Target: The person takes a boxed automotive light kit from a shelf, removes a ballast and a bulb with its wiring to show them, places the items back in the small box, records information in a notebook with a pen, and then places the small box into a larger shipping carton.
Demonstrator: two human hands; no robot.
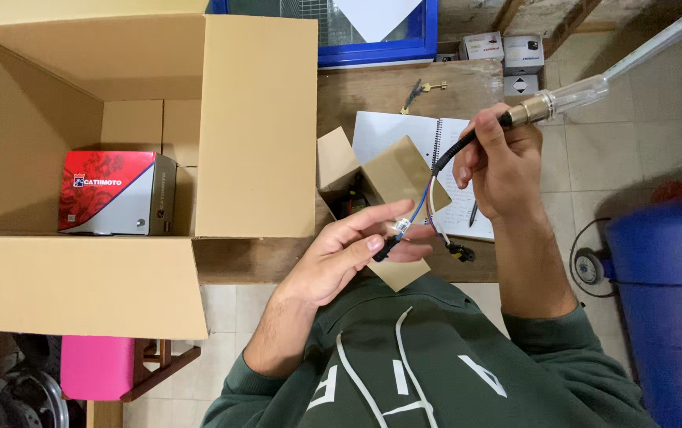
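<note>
Left hand (357,250) loosely pinched a connector (399,230); right hand (499,162) gripped my lamp harness (468,143); small carton (373,198) already open, unpacked.

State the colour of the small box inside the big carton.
Red and grey small box, clearest in the head view.

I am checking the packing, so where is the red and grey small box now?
In the head view, the red and grey small box stands at the left, inside the large open cardboard carton, against its back wall, away from both hands.
</note>
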